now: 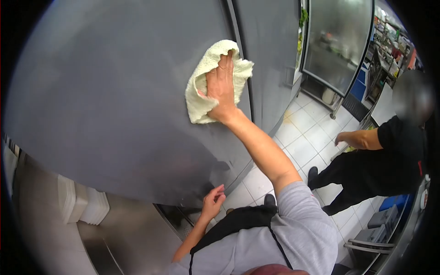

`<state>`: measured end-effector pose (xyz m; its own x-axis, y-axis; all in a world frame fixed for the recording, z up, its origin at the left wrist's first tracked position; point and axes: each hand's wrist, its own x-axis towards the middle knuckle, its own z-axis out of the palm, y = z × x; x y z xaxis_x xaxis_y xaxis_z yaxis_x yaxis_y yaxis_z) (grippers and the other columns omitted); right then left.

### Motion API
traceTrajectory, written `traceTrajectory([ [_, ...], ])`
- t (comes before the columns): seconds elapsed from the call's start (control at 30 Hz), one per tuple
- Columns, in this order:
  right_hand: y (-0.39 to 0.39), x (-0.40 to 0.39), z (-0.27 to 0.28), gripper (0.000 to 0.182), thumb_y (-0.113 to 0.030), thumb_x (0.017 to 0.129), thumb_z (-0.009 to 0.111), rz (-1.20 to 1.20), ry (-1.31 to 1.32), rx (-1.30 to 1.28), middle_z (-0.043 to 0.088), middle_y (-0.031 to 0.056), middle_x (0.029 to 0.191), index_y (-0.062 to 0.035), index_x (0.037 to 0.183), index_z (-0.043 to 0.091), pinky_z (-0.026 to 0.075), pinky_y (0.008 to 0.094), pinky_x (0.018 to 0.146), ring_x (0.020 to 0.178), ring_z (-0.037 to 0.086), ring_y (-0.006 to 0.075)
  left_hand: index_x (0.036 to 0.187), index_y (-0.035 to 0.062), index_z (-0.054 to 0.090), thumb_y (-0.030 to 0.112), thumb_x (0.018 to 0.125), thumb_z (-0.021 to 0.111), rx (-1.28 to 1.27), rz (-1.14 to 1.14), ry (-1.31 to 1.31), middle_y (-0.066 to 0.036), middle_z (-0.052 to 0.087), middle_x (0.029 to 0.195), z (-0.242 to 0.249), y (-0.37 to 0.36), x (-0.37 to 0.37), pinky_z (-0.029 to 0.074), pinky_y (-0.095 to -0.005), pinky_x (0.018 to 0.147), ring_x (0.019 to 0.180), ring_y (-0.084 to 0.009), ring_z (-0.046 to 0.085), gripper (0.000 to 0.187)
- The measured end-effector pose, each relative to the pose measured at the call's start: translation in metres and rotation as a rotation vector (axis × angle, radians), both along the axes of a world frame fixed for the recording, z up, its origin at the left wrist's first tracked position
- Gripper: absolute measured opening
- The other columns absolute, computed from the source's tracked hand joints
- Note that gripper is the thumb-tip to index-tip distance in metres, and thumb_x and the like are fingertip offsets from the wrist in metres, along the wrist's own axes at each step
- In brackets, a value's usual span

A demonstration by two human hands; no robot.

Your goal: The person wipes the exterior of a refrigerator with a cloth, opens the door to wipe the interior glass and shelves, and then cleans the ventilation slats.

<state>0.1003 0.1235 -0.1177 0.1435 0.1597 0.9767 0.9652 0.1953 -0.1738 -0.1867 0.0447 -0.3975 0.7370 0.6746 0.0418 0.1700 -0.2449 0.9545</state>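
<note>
A pale yellow-white cloth (pixel 198 98) lies bunched against a large grey door panel (pixel 123 91), beside the dark vertical seam. My right hand (pixel 221 87) presses it to the panel, arm stretched out, with the fingers pointing up and cloth folded around both sides of the hand. Lower down, my left hand (pixel 213 201) hangs by the panel's bottom edge with nothing in it, its fingers loosely bent and apart. Faint smears and reflections show on the grey surface.
On the right stands a person (pixel 366 169) in black clothes on the white tiled floor (pixel 302 133). Behind them is a glass-door cabinet (pixel 339 41) on wheels. White stacked containers (pixel 82 201) sit on a steel counter (pixel 128 233) at lower left. Grey bins (pixel 378 224) are at lower right.
</note>
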Motion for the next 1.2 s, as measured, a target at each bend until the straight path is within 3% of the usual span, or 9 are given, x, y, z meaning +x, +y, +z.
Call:
traceTrajectory([
  [0.27, 0.019, 0.036, 0.167, 0.034, -0.021, 0.077, 0.06, 0.001, -0.141, 0.127, 0.042, 0.035, 0.131, 0.0115, 0.088, 0.06, 0.025, 0.0612, 0.11, 0.124, 0.037, 0.0545, 0.137, 0.006, 0.055, 0.011, 0.093, 0.065, -0.054, 0.013, 0.021, -0.013, 0.067, 0.12, -0.016, 0.0, -0.006, 0.051, -0.0314, 0.091, 0.105, -0.0184, 0.065, 0.045],
  [0.37, 0.0, 0.031, 0.215, 0.06, -0.04, 0.095, 0.049, -0.088, -0.098, 0.017, 0.015, 0.0261, 0.156, 0.0022, 0.137, 0.046, 0.01, 0.0521, 0.118, 0.145, 0.008, 0.0444, 0.137, 0.006, 0.054, 0.012, 0.094, 0.064, -0.083, 0.055, -0.016, -0.012, 0.067, 0.118, -0.021, -0.003, -0.002, 0.05, -0.0305, 0.091, 0.104, -0.0167, 0.064, 0.045],
  [0.43, 0.023, 0.041, 0.188, 0.067, -0.043, 0.084, 0.065, -0.045, -0.255, 0.393, 0.038, 0.0307, 0.144, 0.0091, 0.123, 0.052, 0.028, 0.0559, 0.11, 0.135, 0.03, 0.0514, 0.137, 0.0059, 0.054, 0.012, 0.094, 0.064, -0.128, 0.099, -0.04, -0.012, 0.067, 0.118, -0.02, -0.007, 0.007, 0.051, -0.0296, 0.089, 0.101, -0.0155, 0.064, 0.045],
  [0.53, 0.034, 0.019, 0.07, 0.028, -0.012, 0.081, 0.054, -0.129, -0.157, 0.174, 0.041, 0.0348, 0.14, 0.0088, 0.097, 0.065, 0.021, 0.0648, 0.112, 0.14, 0.024, 0.0571, 0.136, 0.0061, 0.055, 0.012, 0.094, 0.064, -0.129, 0.15, -0.064, -0.012, 0.068, 0.116, -0.01, -0.013, 0.025, 0.051, -0.0284, 0.087, 0.097, -0.0139, 0.064, 0.044],
  [0.63, -0.005, -0.019, -0.102, 0.037, -0.029, 0.08, 0.058, 0.081, -0.142, -0.122, 0.048, 0.0358, 0.129, 0.0038, 0.091, 0.07, 0.017, 0.0725, 0.109, 0.137, 0.025, 0.0614, 0.136, 0.0066, 0.056, 0.011, 0.093, 0.064, -0.118, 0.204, -0.058, -0.011, 0.069, 0.114, -0.006, -0.023, 0.048, 0.052, -0.028, 0.085, 0.095, -0.0126, 0.064, 0.044],
  [0.73, -0.031, -0.008, -0.227, 0.028, -0.045, 0.074, 0.071, 0.315, -0.3, -0.522, 0.056, 0.0377, 0.117, -0.0185, 0.08, 0.076, 0.043, 0.0659, 0.093, 0.122, 0.048, 0.0544, 0.136, 0.0079, 0.056, 0.012, 0.093, 0.064, -0.088, 0.222, -0.055, -0.011, 0.069, 0.114, -0.006, -0.041, 0.078, 0.052, -0.0288, 0.085, 0.094, -0.0123, 0.064, 0.044],
  [0.9, -0.011, 0.007, -0.087, 0.034, -0.04, 0.06, 0.076, 0.242, -0.306, -0.37, 0.056, 0.0392, 0.115, -0.0204, 0.088, 0.076, 0.049, 0.0645, 0.084, 0.121, 0.047, 0.0572, 0.14, 0.0116, 0.053, 0.014, 0.097, 0.061, -0.098, 0.227, 0.031, -0.009, 0.067, 0.118, 0.021, -0.073, 0.11, 0.05, -0.0305, 0.091, 0.099, -0.0144, 0.063, 0.044],
  [1.03, -0.002, -0.008, 0.12, 0.05, -0.025, 0.065, 0.067, 0.054, -0.247, -0.088, 0.056, 0.0287, 0.126, -0.0047, 0.111, 0.067, 0.027, 0.0718, 0.104, 0.135, 0.028, 0.0608, 0.138, 0.0128, 0.055, 0.015, 0.096, 0.062, -0.063, 0.356, -0.068, -0.009, 0.069, 0.114, 0.009, -0.101, 0.119, 0.051, -0.0299, 0.089, 0.096, -0.0146, 0.064, 0.043],
  [1.2, 0.001, -0.087, 0.112, 0.041, -0.027, 0.077, 0.064, 0.055, -0.405, 0.049, 0.059, 0.0144, 0.121, -0.0049, 0.111, 0.068, 0.021, 0.0692, 0.109, 0.14, 0.031, 0.049, 0.135, 0.0116, 0.058, 0.018, 0.096, 0.062, -0.035, 0.49, 0.025, -0.007, 0.071, 0.107, -0.009, -0.122, 0.095, 0.053, -0.0293, 0.086, 0.094, -0.0144, 0.066, 0.04],
])
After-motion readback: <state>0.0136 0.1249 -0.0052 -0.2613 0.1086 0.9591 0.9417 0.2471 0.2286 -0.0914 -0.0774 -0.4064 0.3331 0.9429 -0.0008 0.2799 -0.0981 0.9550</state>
